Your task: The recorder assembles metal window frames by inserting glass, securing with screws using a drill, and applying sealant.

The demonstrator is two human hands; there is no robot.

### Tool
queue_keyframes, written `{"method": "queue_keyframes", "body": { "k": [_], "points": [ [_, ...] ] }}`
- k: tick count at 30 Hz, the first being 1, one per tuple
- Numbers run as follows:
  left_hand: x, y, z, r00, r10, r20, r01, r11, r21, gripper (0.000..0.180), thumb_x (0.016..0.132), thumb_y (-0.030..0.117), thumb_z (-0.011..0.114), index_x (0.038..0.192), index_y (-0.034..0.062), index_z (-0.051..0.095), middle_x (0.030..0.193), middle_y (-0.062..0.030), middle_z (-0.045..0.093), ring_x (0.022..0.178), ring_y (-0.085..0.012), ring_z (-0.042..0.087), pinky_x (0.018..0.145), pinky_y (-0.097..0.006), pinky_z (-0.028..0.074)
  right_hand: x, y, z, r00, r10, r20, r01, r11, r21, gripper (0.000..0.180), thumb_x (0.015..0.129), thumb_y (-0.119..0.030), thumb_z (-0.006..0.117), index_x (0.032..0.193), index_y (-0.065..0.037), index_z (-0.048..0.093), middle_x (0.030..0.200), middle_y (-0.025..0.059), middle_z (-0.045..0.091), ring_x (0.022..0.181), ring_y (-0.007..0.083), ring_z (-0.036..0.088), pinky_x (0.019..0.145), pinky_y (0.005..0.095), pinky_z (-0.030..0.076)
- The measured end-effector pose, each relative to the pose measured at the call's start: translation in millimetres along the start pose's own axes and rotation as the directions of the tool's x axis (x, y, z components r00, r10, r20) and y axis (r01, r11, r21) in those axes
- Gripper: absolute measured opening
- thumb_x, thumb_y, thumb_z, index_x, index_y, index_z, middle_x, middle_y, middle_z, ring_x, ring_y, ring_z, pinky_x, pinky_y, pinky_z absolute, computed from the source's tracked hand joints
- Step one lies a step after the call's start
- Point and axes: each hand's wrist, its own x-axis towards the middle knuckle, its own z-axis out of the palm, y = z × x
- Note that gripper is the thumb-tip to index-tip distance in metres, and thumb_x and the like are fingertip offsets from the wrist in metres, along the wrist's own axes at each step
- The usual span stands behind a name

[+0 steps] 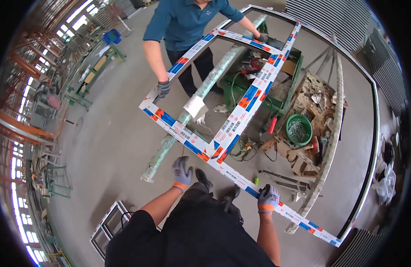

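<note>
A large window frame (234, 177), wrapped in white film with blue and orange patches, lies across two long supports in front of me. My right hand (268, 199), in a grey glove with an orange cuff, is closed around its near rail. A smaller sash (172, 126) in the same film sits at the frame's left part, beside the middle bar. My left hand (183, 171), gloved alike, hangs just short of the sash's near edge, fingers apart and holding nothing. Across from me a co-worker in a blue shirt holds the sash with one gloved hand (163, 89); the other gloved hand (262, 38) is at its far side.
Film-wrapped support bars (219, 71) (333, 142) run beneath the frame. Between them stand a green metal cart (298, 73) and a littered workbench (319, 82) with a green bowl (299, 129) of screws. Small frames (108, 220) lean at lower left; stacked profiles (332, 20) stand at the back right.
</note>
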Motion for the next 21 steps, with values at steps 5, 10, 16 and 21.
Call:
{"method": "queue_keyframes", "body": {
  "k": [5, 10, 16, 21],
  "points": [
    [18, 100, 23, 0.89, 0.428, 0.157, -0.391, 0.893, -0.221, 0.051, 0.077, 0.019, 0.067, 0.124, 0.004, 0.055, 0.123, -0.017, 0.055, 0.118, -0.0355, 0.05, 0.103, -0.048, 0.039, -3, 4, 0, 0.999, -0.021, -0.035, 0.02, 1.0, -0.004, 0.011, 0.083, -0.012, 0.057, 0.091, -0.008, 0.063, 0.087, 0.0121, 0.064, 0.088, 0.0333, 0.06, 0.079, 0.0443, 0.046],
    [22, 152, 94, 0.593, 0.667, 0.451, -0.645, 0.729, -0.23, 0.061, 0.078, 0.043, 0.067, 0.124, 0.0038, 0.056, 0.121, -0.014, 0.057, 0.117, -0.0316, 0.051, 0.104, -0.045, 0.038, -6, 1, -4, 1.0, -0.017, 0.009, 0.017, 1.0, -0.015, 0.01, 0.084, -0.013, 0.057, 0.091, -0.009, 0.063, 0.087, 0.0111, 0.064, 0.087, 0.033, 0.06, 0.079, 0.0447, 0.046],
    [17, 176, 119, 0.356, 0.622, 0.698, -0.759, 0.628, -0.173, 0.072, 0.077, 0.059, 0.068, 0.123, 0.005, 0.056, 0.118, -0.0106, 0.058, 0.112, -0.0255, 0.053, 0.095, -0.038, 0.04, -3, 4, 2, 0.999, -0.026, -0.027, 0.026, 1.0, -0.012, 0.012, 0.082, -0.015, 0.059, 0.092, -0.01, 0.064, 0.085, 0.0108, 0.064, 0.085, 0.0329, 0.06, 0.077, 0.0447, 0.046],
    [27, 185, 125, 0.308, 0.539, 0.784, -0.781, 0.614, -0.115, 0.063, 0.078, 0.057, 0.068, 0.115, 0.0066, 0.058, 0.109, -0.0091, 0.061, 0.106, -0.0254, 0.056, 0.091, -0.039, 0.042, 2, 4, 4, 0.999, -0.019, -0.045, 0.017, 0.999, -0.039, 0.011, 0.085, -0.014, 0.057, 0.092, -0.01, 0.064, 0.087, 0.0096, 0.065, 0.086, 0.0319, 0.06, 0.078, 0.0442, 0.046]
  ]
}}
